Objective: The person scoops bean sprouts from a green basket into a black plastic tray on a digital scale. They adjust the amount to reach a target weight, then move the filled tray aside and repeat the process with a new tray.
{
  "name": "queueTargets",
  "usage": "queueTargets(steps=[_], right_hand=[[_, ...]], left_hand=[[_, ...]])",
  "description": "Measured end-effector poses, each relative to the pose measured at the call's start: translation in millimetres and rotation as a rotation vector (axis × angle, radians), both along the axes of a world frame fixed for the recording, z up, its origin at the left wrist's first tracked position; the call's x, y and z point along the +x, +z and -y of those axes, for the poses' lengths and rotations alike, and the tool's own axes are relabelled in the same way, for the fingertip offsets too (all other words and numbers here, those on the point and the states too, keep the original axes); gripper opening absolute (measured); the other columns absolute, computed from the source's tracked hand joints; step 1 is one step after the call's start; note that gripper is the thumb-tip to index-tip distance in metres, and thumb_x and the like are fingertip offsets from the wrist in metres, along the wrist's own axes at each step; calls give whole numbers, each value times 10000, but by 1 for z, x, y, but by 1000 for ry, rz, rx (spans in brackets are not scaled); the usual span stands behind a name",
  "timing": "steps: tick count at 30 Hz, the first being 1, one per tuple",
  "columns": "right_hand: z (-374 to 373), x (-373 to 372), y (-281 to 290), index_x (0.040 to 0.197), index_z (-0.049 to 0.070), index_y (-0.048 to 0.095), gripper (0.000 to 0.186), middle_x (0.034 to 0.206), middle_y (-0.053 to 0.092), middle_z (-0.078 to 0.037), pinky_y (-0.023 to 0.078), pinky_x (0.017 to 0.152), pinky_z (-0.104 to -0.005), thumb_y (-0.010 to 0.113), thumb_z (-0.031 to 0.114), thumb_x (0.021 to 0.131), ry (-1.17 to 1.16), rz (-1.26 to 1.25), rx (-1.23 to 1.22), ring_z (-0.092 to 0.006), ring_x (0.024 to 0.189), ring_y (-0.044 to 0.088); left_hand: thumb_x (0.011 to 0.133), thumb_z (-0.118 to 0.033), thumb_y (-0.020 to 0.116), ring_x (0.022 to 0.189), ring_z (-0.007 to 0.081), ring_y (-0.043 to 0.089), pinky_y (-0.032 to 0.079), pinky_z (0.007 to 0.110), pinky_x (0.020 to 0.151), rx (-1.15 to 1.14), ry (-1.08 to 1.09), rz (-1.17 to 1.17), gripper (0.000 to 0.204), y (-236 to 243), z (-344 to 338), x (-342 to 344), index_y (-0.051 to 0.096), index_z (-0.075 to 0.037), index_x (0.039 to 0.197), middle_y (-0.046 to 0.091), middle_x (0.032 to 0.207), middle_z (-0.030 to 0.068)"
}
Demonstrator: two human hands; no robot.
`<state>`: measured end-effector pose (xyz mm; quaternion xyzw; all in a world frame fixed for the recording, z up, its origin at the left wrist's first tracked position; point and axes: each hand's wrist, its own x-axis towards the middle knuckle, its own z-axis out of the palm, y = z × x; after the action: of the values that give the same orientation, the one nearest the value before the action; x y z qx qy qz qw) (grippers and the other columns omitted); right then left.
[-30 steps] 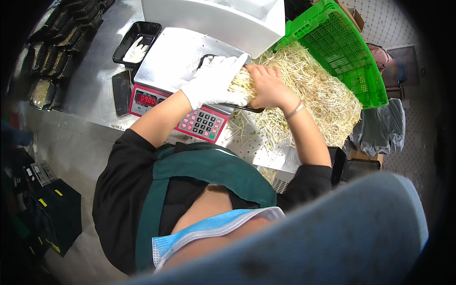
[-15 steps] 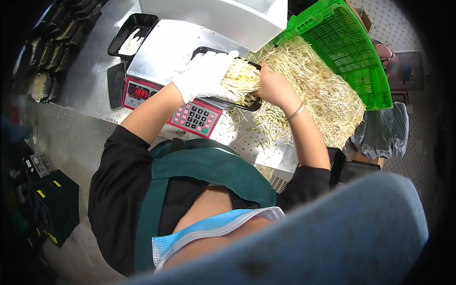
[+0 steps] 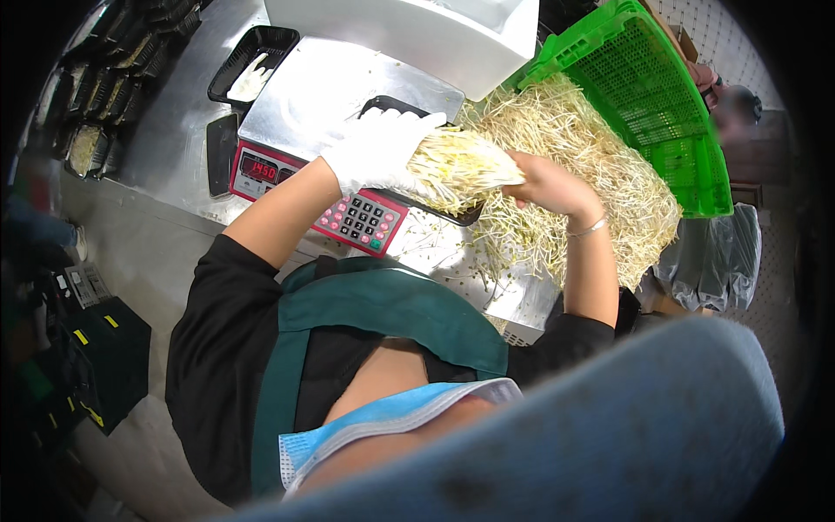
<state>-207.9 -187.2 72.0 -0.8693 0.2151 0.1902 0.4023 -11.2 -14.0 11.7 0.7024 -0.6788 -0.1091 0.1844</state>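
On the metal platform of a red electronic scale point(image 3: 335, 83) sits a black plastic tray point(image 3: 376, 106), partly hidden by my hand. My left hand point(image 3: 383, 150), in a white glove, closes over the left end of a bundle of bean sprouts point(image 3: 461, 165) in the tray. The sprouts lie lengthwise and stick out past the tray's right side. There, my bare right hand point(image 3: 550, 184), with a bracelet at the wrist, pinches their right ends. Just beyond that hand spreads a large loose pile of bean sprouts point(image 3: 600, 174).
A green plastic crate point(image 3: 661, 113) lies tipped behind the pile. At the back stands a white box point(image 3: 391, 39). Left of the scale are a black tray point(image 3: 228, 76) holding a white glove and a dark phone-like slab point(image 3: 222, 157). Several packed black trays point(image 3: 96, 96) fill the far left.
My right hand has moved right, drawing the sprouts' ends out beyond the tray's side. The left hand stays over the bundle. The scale's reading has changed.
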Motion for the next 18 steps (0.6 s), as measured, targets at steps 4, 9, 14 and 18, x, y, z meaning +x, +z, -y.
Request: queueTargets(steps=[4,9,14,18], right_hand=[[14,-47,8,991,7,580,202,756,628,-82,481,578,-279,598,76,801,-158,-37,-130,-131,611,587],[26,-103,-117,1171,27,510,578,1053,604,-186,450,863,-338,750,240,690,-471,78,-345,-309,994,576],[-12,-117,-157,1326,6,353,874,1373,320,-243,315,1019,-420,800,307,637,-410,26,-730,-369,1236,357],[-48,-141,-149,1163,3,547,399,1237,512,-185,388,957,-388,648,166,813,-718,515,-524,-293,1153,478]], left_hand=[[595,-500,731,902,333,557,426,409,807,-23,35,-16,890,-4,-4,1,427,-32,1288,551,1016,198],[541,-573,727,977,367,541,414,403,870,105,-27,-72,999,12,8,5,408,-5,1299,523,1085,240],[538,-323,809,1124,321,478,376,381,950,99,-164,-100,967,28,6,20,363,-10,1336,501,1212,190],[582,-166,786,1128,288,482,367,369,976,-180,-210,-122,820,52,-28,43,419,-23,1301,517,1212,141]])
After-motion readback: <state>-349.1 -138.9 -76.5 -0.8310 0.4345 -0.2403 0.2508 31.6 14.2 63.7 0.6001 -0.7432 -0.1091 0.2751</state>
